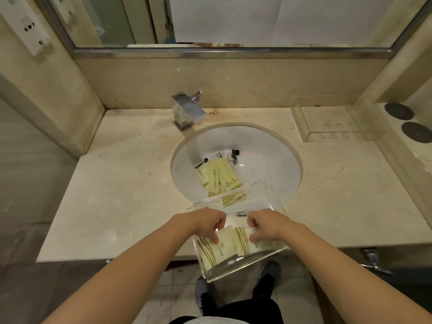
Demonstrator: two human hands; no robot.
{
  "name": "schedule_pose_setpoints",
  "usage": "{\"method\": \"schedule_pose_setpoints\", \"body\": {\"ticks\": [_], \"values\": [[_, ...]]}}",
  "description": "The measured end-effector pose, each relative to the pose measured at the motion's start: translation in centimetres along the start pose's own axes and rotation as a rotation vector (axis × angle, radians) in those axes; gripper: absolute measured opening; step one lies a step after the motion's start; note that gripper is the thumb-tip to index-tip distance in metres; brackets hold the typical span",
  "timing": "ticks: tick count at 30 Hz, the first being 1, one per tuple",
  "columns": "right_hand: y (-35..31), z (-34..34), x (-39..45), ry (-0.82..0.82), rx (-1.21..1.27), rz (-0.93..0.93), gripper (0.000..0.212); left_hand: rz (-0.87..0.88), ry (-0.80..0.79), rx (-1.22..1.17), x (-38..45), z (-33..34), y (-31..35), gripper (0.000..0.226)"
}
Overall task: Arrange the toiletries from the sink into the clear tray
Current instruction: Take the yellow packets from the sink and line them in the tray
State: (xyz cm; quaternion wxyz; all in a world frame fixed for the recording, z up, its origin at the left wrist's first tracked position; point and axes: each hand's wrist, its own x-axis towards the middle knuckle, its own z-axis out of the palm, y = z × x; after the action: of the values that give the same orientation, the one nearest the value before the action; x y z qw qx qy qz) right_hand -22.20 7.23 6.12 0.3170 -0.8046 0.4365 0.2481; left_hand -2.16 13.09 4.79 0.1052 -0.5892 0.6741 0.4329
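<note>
Gripping packets in clear tray: both hands.

So there's a beige marble tabletop spreading out ahead of the hands, with some brownish staining near the back. A boxy chrome faucet sits straight ahead of the hands at the far side. Behind that runs a marble backsplash, and above it a mirror with a metal frame edge. Way off to the front left of the hands there's a white wall outlet strip. Over to the far right, two dark round discs sit on a raised ledge. Below the hands you can see tiled floor and a pair of dark shoes.
</note>
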Motion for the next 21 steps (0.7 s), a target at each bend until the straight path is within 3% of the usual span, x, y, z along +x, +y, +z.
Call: {"method": "schedule_pose_setpoints", "body": {"ticks": [5, 13, 17, 21], "values": [[-1.2, 0.4, -0.1, -0.058, 0.054, 0.003, 0.027, 0.019, 0.048, 0.069, -0.2, -1.1, -1.0, 0.018], [-3.6, 0.6, -0.4, -0.238, 0.091, 0.059, 0.032, 0.039, 0.127, 0.211, -0.3, -0.3, -1.5, 0.018], [-3.4, -0.5, 0.2, -0.157, -0.037, 0.051, 0.025, 0.079, 0.105, 0.172, -0.7, 0.2, -1.4, 0.016], [-3.1, -1.5, 0.5, -0.107, -0.127, 0.040, 0.019, 0.079, 0.050, 0.097, -1.0, 0.2, -1.3, 0.029]]}}
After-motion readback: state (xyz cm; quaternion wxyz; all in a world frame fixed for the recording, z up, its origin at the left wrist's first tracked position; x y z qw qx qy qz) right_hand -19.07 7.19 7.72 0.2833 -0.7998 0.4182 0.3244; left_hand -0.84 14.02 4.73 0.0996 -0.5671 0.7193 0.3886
